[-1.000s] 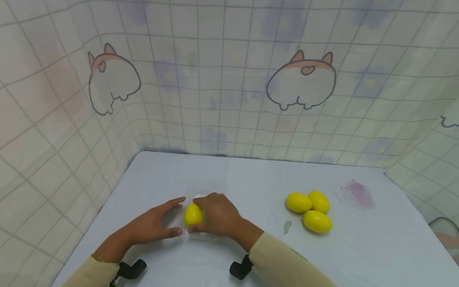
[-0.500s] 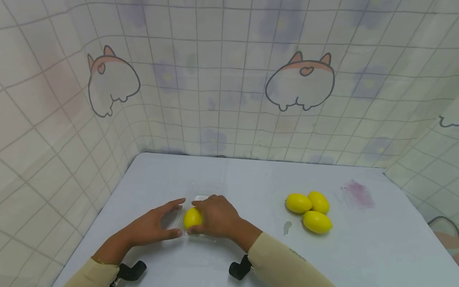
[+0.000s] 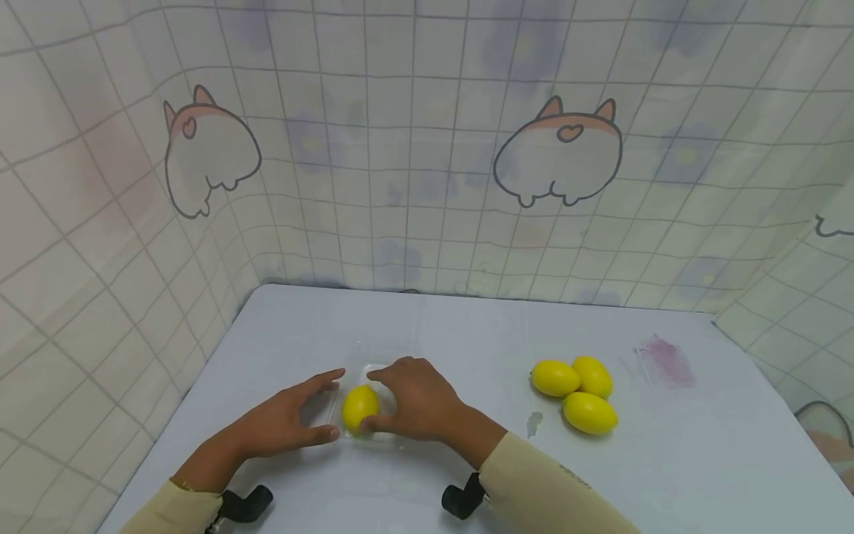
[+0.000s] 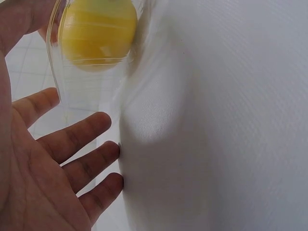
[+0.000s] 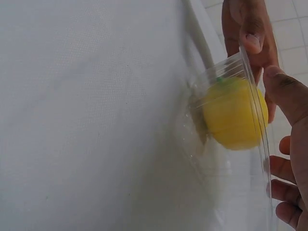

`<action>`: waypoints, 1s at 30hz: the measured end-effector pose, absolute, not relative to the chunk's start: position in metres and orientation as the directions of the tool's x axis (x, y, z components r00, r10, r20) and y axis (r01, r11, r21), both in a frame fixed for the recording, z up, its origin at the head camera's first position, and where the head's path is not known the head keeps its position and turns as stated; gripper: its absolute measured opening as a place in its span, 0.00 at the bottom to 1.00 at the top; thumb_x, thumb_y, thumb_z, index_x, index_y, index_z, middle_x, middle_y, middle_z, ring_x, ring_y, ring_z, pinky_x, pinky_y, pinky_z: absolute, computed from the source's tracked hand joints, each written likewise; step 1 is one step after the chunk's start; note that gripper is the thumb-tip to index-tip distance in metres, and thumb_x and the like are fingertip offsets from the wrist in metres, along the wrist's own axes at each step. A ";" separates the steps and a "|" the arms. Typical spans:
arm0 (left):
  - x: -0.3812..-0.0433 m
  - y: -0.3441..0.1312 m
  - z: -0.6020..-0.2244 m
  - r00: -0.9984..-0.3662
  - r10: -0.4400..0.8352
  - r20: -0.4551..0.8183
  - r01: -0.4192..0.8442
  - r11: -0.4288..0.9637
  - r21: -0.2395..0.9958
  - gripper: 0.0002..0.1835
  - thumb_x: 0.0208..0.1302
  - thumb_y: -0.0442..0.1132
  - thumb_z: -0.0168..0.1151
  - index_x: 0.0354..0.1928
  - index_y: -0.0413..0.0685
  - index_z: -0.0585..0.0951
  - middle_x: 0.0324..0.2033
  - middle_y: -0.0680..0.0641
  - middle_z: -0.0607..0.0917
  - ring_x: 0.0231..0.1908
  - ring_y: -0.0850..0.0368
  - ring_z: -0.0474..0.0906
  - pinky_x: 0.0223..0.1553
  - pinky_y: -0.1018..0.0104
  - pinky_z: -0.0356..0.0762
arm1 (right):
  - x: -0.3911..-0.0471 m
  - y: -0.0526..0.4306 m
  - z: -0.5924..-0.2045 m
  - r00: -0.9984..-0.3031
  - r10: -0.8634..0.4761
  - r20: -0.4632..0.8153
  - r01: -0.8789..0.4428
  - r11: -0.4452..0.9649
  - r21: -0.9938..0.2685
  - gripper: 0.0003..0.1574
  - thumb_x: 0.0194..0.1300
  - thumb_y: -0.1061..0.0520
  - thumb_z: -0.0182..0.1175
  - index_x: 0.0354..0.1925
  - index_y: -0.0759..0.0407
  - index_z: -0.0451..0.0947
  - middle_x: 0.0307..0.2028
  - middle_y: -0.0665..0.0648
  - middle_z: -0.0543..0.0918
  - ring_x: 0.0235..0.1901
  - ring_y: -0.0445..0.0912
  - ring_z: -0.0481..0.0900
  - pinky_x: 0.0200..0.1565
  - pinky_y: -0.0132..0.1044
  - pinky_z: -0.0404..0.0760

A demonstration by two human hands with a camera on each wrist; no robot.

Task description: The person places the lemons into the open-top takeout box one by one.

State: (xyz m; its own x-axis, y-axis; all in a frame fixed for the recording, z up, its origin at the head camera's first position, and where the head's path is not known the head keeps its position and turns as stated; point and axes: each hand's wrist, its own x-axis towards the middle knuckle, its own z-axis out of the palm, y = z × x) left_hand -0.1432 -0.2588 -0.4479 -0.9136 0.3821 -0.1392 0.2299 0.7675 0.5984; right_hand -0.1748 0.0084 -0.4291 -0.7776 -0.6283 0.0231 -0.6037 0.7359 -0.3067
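A yellow lemon (image 3: 360, 409) sits in the left part of a clear plastic container (image 3: 385, 443). Both wrist views show the lemon (image 5: 234, 113) through the container's transparent wall. My left hand (image 3: 287, 417) stands at the container's left side, fingers spread and thumb apart, with nothing in its grasp. From the right, my right hand (image 3: 419, 400) reaches over the container, its thumb and forefinger parted beside the lemon. In the right wrist view, the right thumb (image 5: 284, 91) is near the container's rim, with the other fingers along its outer side.
Three more lemons (image 3: 590, 413) lie clustered to the right on the white table (image 3: 467, 489). A pink smear (image 3: 666, 362) and a small grey mark (image 3: 535, 423) show on its surface. A patterned curtain (image 3: 440, 148) hangs behind; part of another person's arm (image 3: 830, 449) appears at the right edge.
My right hand has let go of the lemon and drawn back slightly to the right, its fingers parting. The lemon stays in the container. My left hand has hardly moved.
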 end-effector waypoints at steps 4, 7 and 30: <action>-0.141 -0.258 -0.446 -0.915 0.378 -0.143 0.222 0.764 0.605 0.50 0.59 0.67 0.70 0.79 0.61 0.61 0.68 0.45 0.75 0.70 0.39 0.66 0.66 0.29 0.61 | -0.171 0.021 -0.425 -0.783 -0.620 0.042 -0.598 0.732 -0.326 0.50 0.57 0.21 0.66 0.69 0.45 0.75 0.63 0.44 0.80 0.64 0.46 0.73 0.68 0.47 0.69; -0.141 -0.257 -0.446 -0.914 0.379 -0.143 0.223 0.764 0.605 0.50 0.58 0.67 0.71 0.79 0.61 0.61 0.68 0.44 0.75 0.70 0.39 0.66 0.66 0.30 0.61 | -0.169 0.031 -0.423 -0.789 -0.612 0.060 -0.592 0.731 -0.339 0.51 0.57 0.22 0.65 0.69 0.46 0.75 0.63 0.45 0.79 0.65 0.46 0.72 0.68 0.48 0.69; -0.144 -0.258 -0.447 -0.911 0.385 -0.146 0.226 0.764 0.604 0.51 0.59 0.67 0.70 0.80 0.61 0.59 0.69 0.44 0.74 0.71 0.38 0.64 0.67 0.31 0.60 | -0.167 0.097 -0.408 -0.845 -0.523 0.109 -0.527 0.781 -0.335 0.47 0.60 0.27 0.68 0.70 0.47 0.74 0.65 0.47 0.78 0.67 0.47 0.70 0.67 0.51 0.71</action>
State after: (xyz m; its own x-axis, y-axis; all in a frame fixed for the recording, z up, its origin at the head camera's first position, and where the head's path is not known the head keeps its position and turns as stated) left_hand -0.1440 -0.2581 -0.4475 -0.9112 0.3853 -0.1459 0.2263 0.7640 0.6042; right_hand -0.1667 0.0967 -0.4082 -0.8453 -0.5232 0.1087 -0.5267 0.7815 -0.3345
